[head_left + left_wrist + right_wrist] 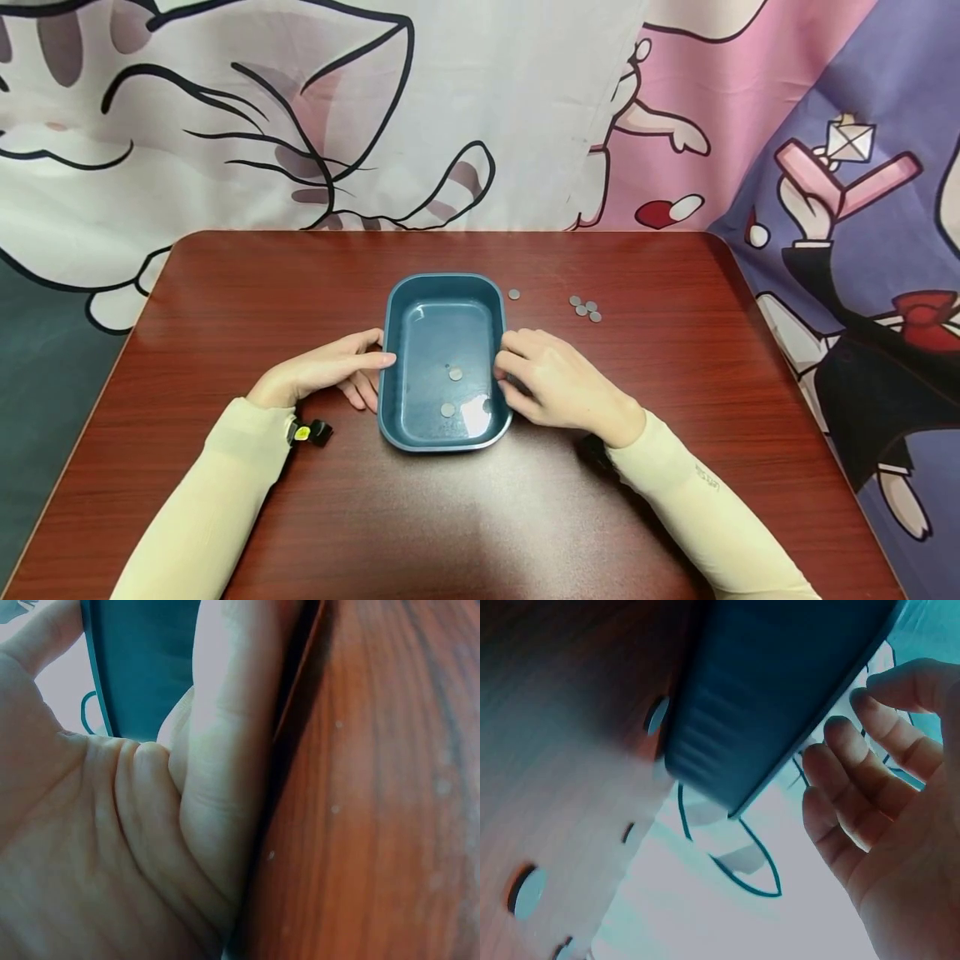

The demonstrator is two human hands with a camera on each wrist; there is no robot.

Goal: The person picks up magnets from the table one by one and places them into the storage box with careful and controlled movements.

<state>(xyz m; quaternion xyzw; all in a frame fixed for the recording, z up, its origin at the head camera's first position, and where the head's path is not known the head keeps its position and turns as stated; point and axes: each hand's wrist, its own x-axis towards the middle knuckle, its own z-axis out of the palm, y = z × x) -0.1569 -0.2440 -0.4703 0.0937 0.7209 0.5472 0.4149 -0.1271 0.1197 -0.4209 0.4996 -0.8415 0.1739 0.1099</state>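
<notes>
A deep blue plastic tray (446,277) stands on the table, with grey coin-like discs (455,375) on its floor. My left hand (330,367) holds the tray's left side. Its thumb lies over the rim and its other fingers are along the outer wall; the left wrist view has those fingers low beside the tabletop. Over the right rim hangs my right hand (558,379), fingers loosely bent and fingertips at the inner edge. The right wrist view shows that hand's fingertips (842,733) above the rim with nothing visible between them.
A single grey disc (513,294) lies just off the tray's upper right corner. Farther right is a small group of similar discs (582,310). The brown table (637,267) ends at a printed curtain (525,108) behind. A dark wrist strap piece (320,432) projects by the left sleeve.
</notes>
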